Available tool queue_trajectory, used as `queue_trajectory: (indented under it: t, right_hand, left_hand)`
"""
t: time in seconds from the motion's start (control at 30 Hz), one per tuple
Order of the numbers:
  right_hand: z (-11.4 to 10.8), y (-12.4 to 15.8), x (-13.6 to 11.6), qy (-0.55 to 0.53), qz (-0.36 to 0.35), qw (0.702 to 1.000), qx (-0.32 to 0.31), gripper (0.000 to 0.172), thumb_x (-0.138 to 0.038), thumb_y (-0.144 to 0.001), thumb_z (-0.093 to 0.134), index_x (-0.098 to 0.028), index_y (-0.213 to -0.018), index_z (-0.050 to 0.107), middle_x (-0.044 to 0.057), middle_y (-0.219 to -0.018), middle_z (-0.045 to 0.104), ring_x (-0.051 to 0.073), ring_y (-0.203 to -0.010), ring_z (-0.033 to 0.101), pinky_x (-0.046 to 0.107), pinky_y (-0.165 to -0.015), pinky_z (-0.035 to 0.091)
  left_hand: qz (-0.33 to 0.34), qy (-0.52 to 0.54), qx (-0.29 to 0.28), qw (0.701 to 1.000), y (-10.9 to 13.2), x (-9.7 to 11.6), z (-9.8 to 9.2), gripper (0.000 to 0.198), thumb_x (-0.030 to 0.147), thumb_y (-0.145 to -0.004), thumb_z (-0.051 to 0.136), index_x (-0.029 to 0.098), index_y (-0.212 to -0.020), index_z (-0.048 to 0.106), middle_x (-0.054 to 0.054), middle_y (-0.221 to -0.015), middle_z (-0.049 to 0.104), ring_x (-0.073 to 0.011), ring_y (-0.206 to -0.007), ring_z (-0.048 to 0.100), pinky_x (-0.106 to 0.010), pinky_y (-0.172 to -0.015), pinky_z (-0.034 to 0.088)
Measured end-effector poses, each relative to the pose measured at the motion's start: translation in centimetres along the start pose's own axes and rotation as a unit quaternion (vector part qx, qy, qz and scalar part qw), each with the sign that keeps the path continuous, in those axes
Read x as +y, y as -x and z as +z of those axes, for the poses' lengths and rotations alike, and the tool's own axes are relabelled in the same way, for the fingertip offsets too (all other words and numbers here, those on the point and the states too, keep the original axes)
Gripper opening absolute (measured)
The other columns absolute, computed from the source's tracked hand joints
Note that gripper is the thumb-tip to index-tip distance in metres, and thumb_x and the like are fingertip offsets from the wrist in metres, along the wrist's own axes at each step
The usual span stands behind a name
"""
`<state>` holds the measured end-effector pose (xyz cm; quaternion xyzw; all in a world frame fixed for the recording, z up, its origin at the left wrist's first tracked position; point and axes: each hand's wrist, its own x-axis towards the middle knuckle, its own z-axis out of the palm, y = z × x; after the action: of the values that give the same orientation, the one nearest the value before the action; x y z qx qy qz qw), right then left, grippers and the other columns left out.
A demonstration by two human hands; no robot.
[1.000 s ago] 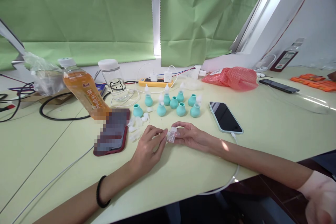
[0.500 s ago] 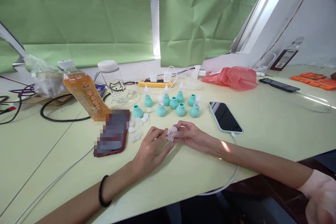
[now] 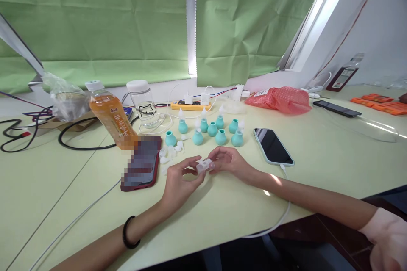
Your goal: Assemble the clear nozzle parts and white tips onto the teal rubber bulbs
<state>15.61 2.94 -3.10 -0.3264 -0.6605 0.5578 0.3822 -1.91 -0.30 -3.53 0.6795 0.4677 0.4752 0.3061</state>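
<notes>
Between both hands is a small translucent white plastic piece [image 3: 204, 165]; its exact kind is not clear. My left hand [image 3: 183, 180], with a black band on the wrist, pinches it from the left. Thumb and fingers of my right hand [image 3: 227, 161] close on its right end. Just beyond stand several teal squeeze bulbs [image 3: 220, 137]. Some carry clear pointed tips [image 3: 181, 114], while others show open necks. Loose translucent pieces [image 3: 171, 151] lie in a small heap left of the bulbs, near my left hand.
A red-cased phone [image 3: 141, 165] and a tilted orange drink bottle [image 3: 112, 115] are at left, beside a white-lidded clear bottle [image 3: 143, 101]. At right lies a charging phone [image 3: 274, 146]. Behind are a yellow power strip [image 3: 190, 106] and red bubble wrap [image 3: 282, 100].
The plastic piece has turned from upright to lying sideways between my fingers. My left hand has shifted its grip a little, and the camera view has moved slightly.
</notes>
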Motion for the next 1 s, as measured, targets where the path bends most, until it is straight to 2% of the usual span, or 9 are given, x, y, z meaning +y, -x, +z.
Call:
queue_trajectory:
  t: [0.07, 0.17, 0.3, 0.37, 0.43, 0.57, 0.63, 0.87, 1.0]
  right_hand:
    - [-1.0, -0.4, -0.5, 0.189, -0.12, 0.973, 0.06, 0.026, -0.033, -0.07, 0.058, -0.016, -0.088, 0.05, 0.008, -0.093, 0.055, 0.018, -0.083, 0.055, 0.036, -0.072, 0.049]
    - [-2.8, -1.2, -1.5, 0.495, -0.244, 0.824, 0.131, 0.027, -0.031, -0.075, 0.051, -0.015, -0.097, 0.05, 0.013, -0.107, 0.05, 0.024, -0.098, 0.046, 0.038, -0.074, 0.044]
    - [-3.5, -2.3, -2.3, 0.74, -0.18, 0.633, 0.141, 0.042, -0.031, -0.078, 0.044, -0.006, -0.112, 0.043, 0.02, -0.11, 0.047, 0.032, -0.096, 0.04, 0.042, -0.068, 0.039]
    - [-3.1, -2.8, -2.1, 0.794, -0.149, 0.57, 0.148, 0.045, -0.032, -0.076, 0.045, -0.003, -0.111, 0.043, 0.022, -0.107, 0.047, 0.034, -0.095, 0.038, 0.046, -0.071, 0.033]
    - [-2.8, -3.3, -1.5, 0.818, -0.125, 0.541, 0.149, 0.038, -0.03, -0.076, 0.045, -0.003, -0.103, 0.048, 0.023, -0.1, 0.05, 0.034, -0.094, 0.037, 0.047, -0.072, 0.028]
    - [-3.3, -4.1, -0.5, 0.811, -0.1, 0.566, 0.106, 0.017, -0.022, -0.076, 0.043, -0.01, -0.083, 0.052, 0.018, -0.078, 0.056, 0.032, -0.091, 0.039, 0.045, -0.072, 0.025]
    - [-3.7, -4.1, -0.5, 0.786, -0.101, 0.602, 0.096, 0.014, -0.022, -0.075, 0.044, -0.012, -0.083, 0.049, 0.014, -0.076, 0.057, 0.03, -0.089, 0.042, 0.045, -0.072, 0.025]
    - [-2.3, -0.9, -2.1, 0.562, -0.189, 0.8, 0.093, 0.014, -0.023, -0.075, 0.045, -0.018, -0.087, 0.038, 0.007, -0.098, 0.052, 0.021, -0.097, 0.048, 0.046, -0.087, 0.026]
    - [-0.6, 0.7, -2.3, 0.382, -0.205, 0.9, 0.049, 0.019, -0.024, -0.075, 0.046, -0.021, -0.087, 0.032, 0.01, -0.11, 0.046, 0.017, -0.097, 0.048, 0.029, -0.069, 0.044]
  left_hand:
    - [-0.03, 0.022, 0.002, 0.999, 0.1, -0.1, -0.5, 0.03, 0.022, -0.065, 0.061, 0.009, -0.092, 0.06, -0.005, -0.075, 0.063, -0.0112, -0.06, 0.056, -0.026, -0.063, 0.053]
    - [-0.055, 0.039, 0.013, 0.998, 0.3, -0.2, -1.3, 0.027, 0.02, -0.061, 0.063, 0.008, -0.085, 0.063, -0.004, -0.071, 0.063, -0.0107, -0.058, 0.055, -0.025, -0.061, 0.052]
    - [-0.039, 0.048, 0.014, 0.998, 0.7, -0.1, -1.6, 0.025, 0.017, -0.057, 0.064, 0.008, -0.081, 0.066, -0.004, -0.069, 0.063, -0.0115, -0.058, 0.054, -0.024, -0.06, 0.051]
    - [-0.037, 0.067, 0.001, 0.997, 0.7, -0.1, -1.5, 0.025, 0.016, -0.058, 0.063, 0.009, -0.081, 0.066, -0.005, -0.075, 0.063, -0.0121, -0.061, 0.055, -0.024, -0.061, 0.05]
    - [-0.063, 0.091, -0.007, 0.994, 0.7, -0.1, -1.4, 0.027, 0.018, -0.059, 0.063, 0.01, -0.084, 0.066, -0.005, -0.079, 0.063, -0.0127, -0.064, 0.055, -0.024, -0.059, 0.05]
    - [-0.132, 0.139, -0.01, 0.981, 0.5, -0.5, -1.6, 0.042, 0.022, -0.059, 0.065, 0.011, -0.099, 0.06, 0.0, -0.063, 0.058, -0.0118, -0.06, 0.054, -0.023, -0.058, 0.048]
    - [-0.146, 0.164, -0.009, 0.976, 0.5, -0.6, -1.7, 0.045, 0.023, -0.059, 0.066, 0.011, -0.102, 0.058, 0.002, -0.06, 0.056, -0.011, -0.057, 0.055, -0.024, -0.059, 0.048]
    - [-0.19, 0.213, -0.03, 0.958, 0.2, -0.9, -2.0, 0.033, 0.018, -0.055, 0.069, 0.011, -0.086, 0.061, -0.001, -0.065, 0.06, -0.0113, -0.06, 0.056, -0.023, -0.062, 0.047]
    - [-0.178, 0.278, -0.062, 0.942, 0.2, -1.0, -2.0, 0.033, 0.017, -0.057, 0.069, 0.013, -0.086, 0.056, -0.002, -0.068, 0.062, -0.0122, -0.061, 0.057, -0.025, -0.06, 0.048]
